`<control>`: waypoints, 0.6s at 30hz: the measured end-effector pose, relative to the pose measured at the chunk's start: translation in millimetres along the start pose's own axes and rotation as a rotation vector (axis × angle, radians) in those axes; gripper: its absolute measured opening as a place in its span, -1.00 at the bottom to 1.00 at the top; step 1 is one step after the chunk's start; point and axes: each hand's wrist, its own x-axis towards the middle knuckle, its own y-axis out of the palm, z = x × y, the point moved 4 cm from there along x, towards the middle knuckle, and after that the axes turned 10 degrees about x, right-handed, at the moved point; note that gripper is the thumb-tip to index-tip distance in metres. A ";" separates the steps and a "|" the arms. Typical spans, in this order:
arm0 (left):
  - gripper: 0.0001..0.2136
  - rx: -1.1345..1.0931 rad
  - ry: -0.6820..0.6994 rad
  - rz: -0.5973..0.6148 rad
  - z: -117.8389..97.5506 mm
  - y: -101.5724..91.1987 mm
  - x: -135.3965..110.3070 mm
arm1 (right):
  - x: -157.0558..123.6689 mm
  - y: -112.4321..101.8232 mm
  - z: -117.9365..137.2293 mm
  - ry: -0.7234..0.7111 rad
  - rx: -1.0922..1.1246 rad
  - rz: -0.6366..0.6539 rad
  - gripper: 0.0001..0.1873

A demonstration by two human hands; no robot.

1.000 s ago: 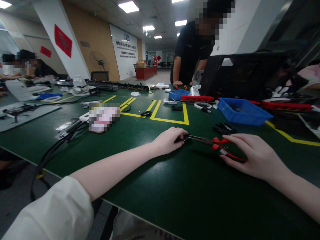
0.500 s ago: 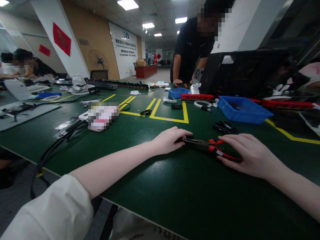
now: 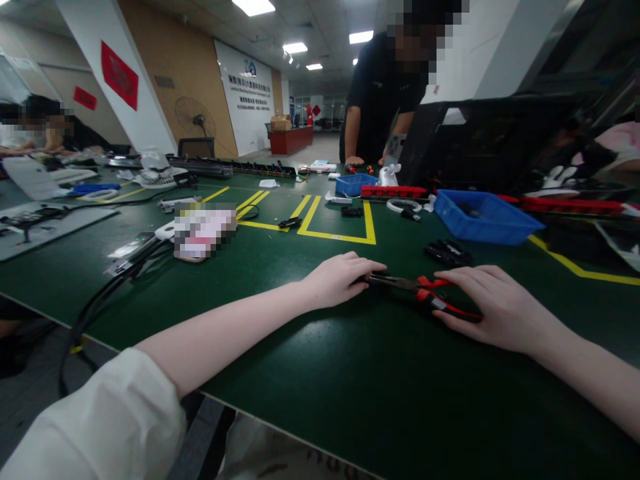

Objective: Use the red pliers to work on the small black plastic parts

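Observation:
My right hand (image 3: pixel 500 308) is wrapped round the red and black handles of a pair of long-nose pliers (image 3: pixel 425 287), which points left. The handles are spread somewhat apart. At the tip of the jaws, my left hand (image 3: pixel 345 280) pinches a small black part (image 3: pixel 376 274), mostly covered by its fingers. The jaws meet this part; whether they grip it, I cannot tell. Just beyond my right hand lie several black pieces (image 3: pixel 447 253) in a small heap on the green table (image 3: pixel 320 373).
A blue bin (image 3: pixel 487 220) with dark pieces inside stands at the right, a smaller blue bin (image 3: pixel 356 185) farther back. Small black parts (image 3: pixel 290 223) lie near yellow tape lines. A phone (image 3: pixel 205 233) and black cables (image 3: pixel 107 283) are at the left. Across the table a person (image 3: pixel 375 93) leans on it.
Both hands keep nearly the same pose on the pliers and the small black part. The whole view has shifted very slightly.

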 end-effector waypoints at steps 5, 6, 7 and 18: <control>-0.56 0.086 0.025 0.012 -3.2 -1.0 0.2 | -0.1 0.3 -2.1 0.032 0.035 0.039 -0.50; -0.56 0.099 0.027 0.016 -3.5 -0.9 0.3 | 0.2 0.3 -2.6 0.045 0.038 0.050 -0.47; -0.57 0.109 0.029 0.021 -3.8 -0.7 0.4 | 0.7 0.5 -3.1 0.062 0.043 0.062 -0.45; -0.59 0.182 0.059 0.018 -7.6 -3.0 -1.4 | 3.7 1.3 -3.2 0.122 0.093 0.109 -0.58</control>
